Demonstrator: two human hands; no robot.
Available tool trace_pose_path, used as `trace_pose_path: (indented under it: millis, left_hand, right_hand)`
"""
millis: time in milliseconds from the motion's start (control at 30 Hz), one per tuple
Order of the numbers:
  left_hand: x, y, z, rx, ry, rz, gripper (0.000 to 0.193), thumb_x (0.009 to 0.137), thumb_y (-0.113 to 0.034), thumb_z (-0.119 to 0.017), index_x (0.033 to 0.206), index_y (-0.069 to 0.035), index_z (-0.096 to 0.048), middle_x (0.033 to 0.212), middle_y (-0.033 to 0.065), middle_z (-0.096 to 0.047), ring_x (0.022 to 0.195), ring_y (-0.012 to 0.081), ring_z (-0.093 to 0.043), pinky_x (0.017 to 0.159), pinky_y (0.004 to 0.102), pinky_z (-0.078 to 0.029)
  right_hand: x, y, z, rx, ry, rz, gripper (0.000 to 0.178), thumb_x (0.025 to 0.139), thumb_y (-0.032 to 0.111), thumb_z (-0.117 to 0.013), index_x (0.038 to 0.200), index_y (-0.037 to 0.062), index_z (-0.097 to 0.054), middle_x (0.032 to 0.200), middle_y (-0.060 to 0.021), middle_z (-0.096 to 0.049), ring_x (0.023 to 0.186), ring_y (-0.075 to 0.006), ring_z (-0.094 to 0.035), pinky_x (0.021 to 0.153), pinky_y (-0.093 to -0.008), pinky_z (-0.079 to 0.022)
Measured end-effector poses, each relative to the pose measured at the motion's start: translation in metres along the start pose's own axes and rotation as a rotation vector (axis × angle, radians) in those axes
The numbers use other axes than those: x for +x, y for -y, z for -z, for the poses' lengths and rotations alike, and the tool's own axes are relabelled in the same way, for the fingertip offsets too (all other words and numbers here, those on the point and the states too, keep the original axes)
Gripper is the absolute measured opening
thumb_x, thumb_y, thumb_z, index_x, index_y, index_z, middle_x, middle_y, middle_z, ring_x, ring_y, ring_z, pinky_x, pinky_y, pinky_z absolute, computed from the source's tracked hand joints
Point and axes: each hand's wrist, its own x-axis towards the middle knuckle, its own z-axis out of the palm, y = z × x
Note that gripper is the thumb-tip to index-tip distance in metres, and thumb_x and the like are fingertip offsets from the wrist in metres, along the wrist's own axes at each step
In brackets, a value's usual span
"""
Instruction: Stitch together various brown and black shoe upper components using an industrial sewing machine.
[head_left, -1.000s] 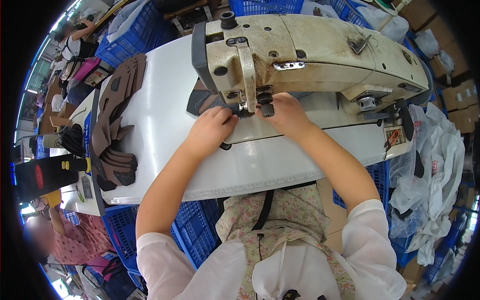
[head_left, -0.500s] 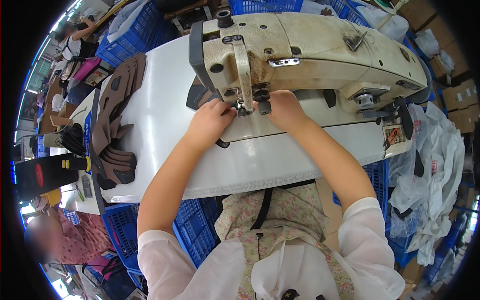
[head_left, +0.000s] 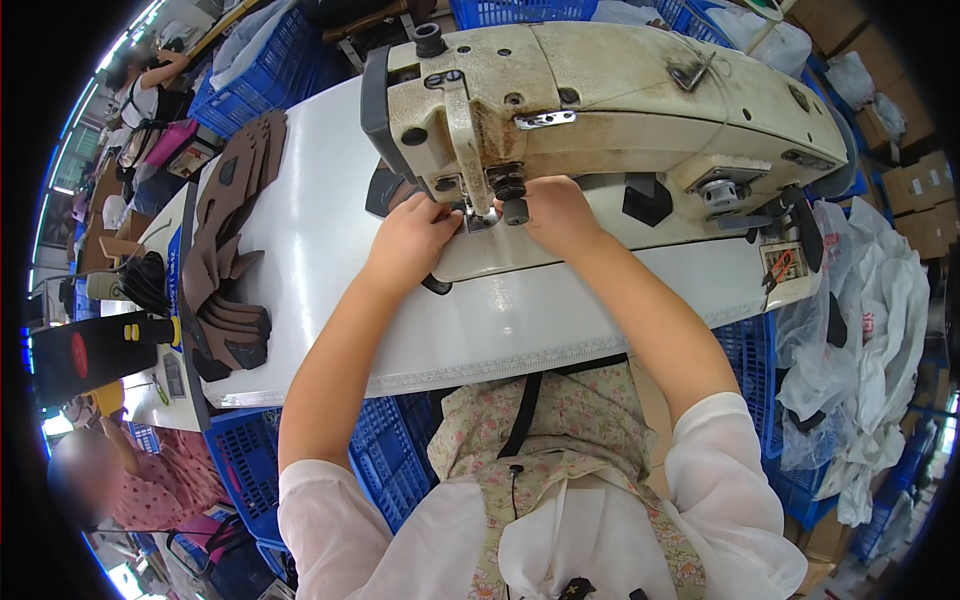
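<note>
A cream sewing machine (head_left: 620, 110) stands across the white table, its needle and presser foot (head_left: 478, 218) low between my hands. A brown strap-like piece with dark end patches lies beneath the machine head; one dark patch (head_left: 384, 190) shows beyond my left hand, and another dark, pointed end (head_left: 648, 201) shows right of my right hand. My left hand (head_left: 413, 237) is closed on the piece just left of the presser foot, fingers pinched together. My right hand (head_left: 557, 217) is curled close on the right, its fingertips partly hidden behind the machine's black knob (head_left: 514, 208).
Several stacked brown pieces with dark patches (head_left: 225, 260) lie along the table's left side. Clear plastic bags (head_left: 850, 350) hang at the right. Blue crates (head_left: 385, 460) stand below the table's front edge. Two other people sit at the far left.
More of the dark pointed end right of my right hand has come into view. Both hands stay beside the presser foot. The whole view has shifted slightly.
</note>
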Motion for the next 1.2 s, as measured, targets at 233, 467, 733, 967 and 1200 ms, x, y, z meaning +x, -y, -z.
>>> trace_pose_path:
  millis: [233, 467, 733, 967, 1200]
  left_hand:
    - [0.0012, -0.0017, -0.0009, 0.029, 0.014, 0.028, 0.016, 0.081, -0.008, -0.068, 0.096, -0.008, -0.075, 0.093, 0.0055, -0.066, 0.093, 0.0254, -0.062, 0.077, 0.0368, -0.054]
    - [-0.0003, -0.0015, -0.0036, 0.026, -0.016, 0.023, 0.015, 0.081, -0.007, -0.068, 0.094, -0.007, -0.074, 0.094, 0.0057, -0.066, 0.093, 0.0260, -0.063, 0.076, 0.0372, -0.055]
    - [0.0006, -0.0001, -0.0032, 0.009, -0.027, 0.012, 0.019, 0.077, -0.002, -0.066, 0.095, -0.007, -0.073, 0.098, 0.0055, -0.066, 0.094, 0.0267, -0.063, 0.077, 0.0379, -0.055]
    - [0.0019, -0.0017, -0.0013, -0.002, -0.020, 0.008, 0.020, 0.075, -0.002, -0.066, 0.094, -0.007, -0.072, 0.100, 0.0061, -0.066, 0.096, 0.0278, -0.063, 0.079, 0.0387, -0.054]
    - [0.0021, -0.0021, 0.0011, -0.021, -0.013, 0.009, 0.022, 0.074, -0.001, -0.066, 0.094, -0.007, -0.072, 0.100, 0.0065, -0.065, 0.096, 0.0283, -0.063, 0.079, 0.0387, -0.054]
  right_hand:
    - [-0.0011, -0.0014, -0.0006, -0.035, -0.033, 0.053, 0.009, 0.082, 0.017, -0.070, 0.082, 0.0094, -0.074, 0.091, -0.0074, -0.071, 0.086, -0.0278, -0.069, 0.072, -0.0381, -0.056]
    - [-0.0006, 0.0003, 0.0033, -0.019, 0.026, -0.001, 0.012, 0.082, 0.019, -0.068, 0.089, 0.0110, -0.073, 0.088, -0.0053, -0.069, 0.084, -0.0257, -0.068, 0.071, -0.0365, -0.056]
    - [-0.0014, -0.0012, 0.0026, 0.002, -0.053, 0.059, 0.009, 0.081, 0.017, -0.068, 0.087, 0.0107, -0.072, 0.090, -0.0034, -0.069, 0.084, -0.0234, -0.068, 0.071, -0.0340, -0.056]
    - [-0.0020, -0.0028, 0.0012, -0.012, -0.085, 0.099, 0.008, 0.080, 0.015, -0.067, 0.086, 0.0114, -0.072, 0.091, -0.0028, -0.070, 0.085, -0.0225, -0.068, 0.071, -0.0340, -0.056]
    - [-0.0014, -0.0017, 0.0040, 0.003, -0.041, 0.092, 0.008, 0.080, 0.014, -0.068, 0.085, 0.0111, -0.072, 0.091, -0.0019, -0.070, 0.084, -0.0228, -0.068, 0.070, -0.0339, -0.056]
